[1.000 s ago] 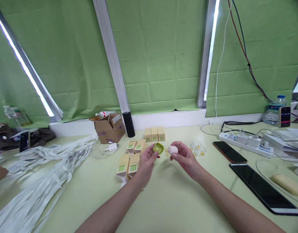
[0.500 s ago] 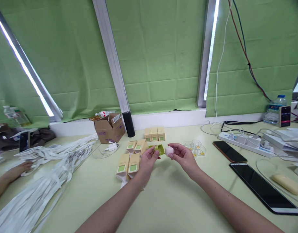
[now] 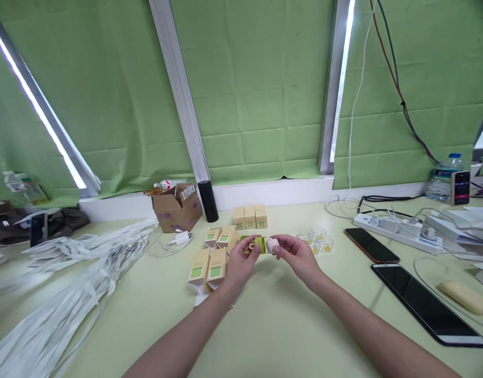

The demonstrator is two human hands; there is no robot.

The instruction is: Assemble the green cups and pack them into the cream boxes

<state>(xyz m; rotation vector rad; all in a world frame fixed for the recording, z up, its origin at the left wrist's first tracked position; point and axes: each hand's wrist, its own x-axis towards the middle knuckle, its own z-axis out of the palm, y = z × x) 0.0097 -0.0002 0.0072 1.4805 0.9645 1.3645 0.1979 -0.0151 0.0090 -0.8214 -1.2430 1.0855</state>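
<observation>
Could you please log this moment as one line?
left hand: holds green squarish plastic-looking piece | right hand: holds white rounded plastic-looking piece | nearby: tan cardboard boxes

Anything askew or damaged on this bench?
Mostly the white straps: a loose, overlapping sprawl at left, unlike the grouped small boxes. Cables cross messily around the power strip. No spill or damage shows; the held green case and white piece are too small to check.
</observation>
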